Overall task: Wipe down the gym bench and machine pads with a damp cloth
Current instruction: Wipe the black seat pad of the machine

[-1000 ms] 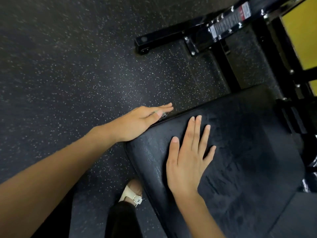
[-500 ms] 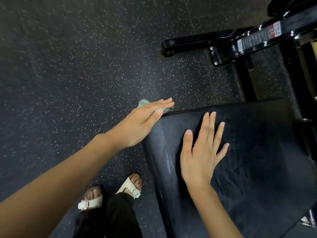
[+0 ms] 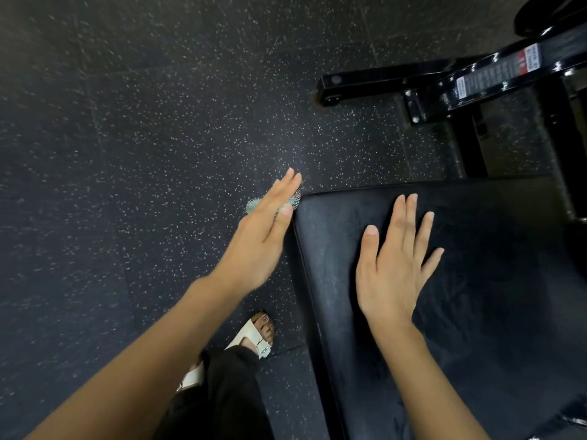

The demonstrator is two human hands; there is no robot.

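Pale-green cloth (image 3: 253, 206) under left hand (image 3: 263, 238), beside streaked black pad (image 3: 495, 281)

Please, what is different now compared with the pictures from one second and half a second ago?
The left hand, pressing the teal cloth with straight fingers, has slid from the far edge of the bench pad round to its corner and left side. More of the cloth now shows past the fingers. Nothing was taken hold of or let go. The right hand stayed flat on the pad.
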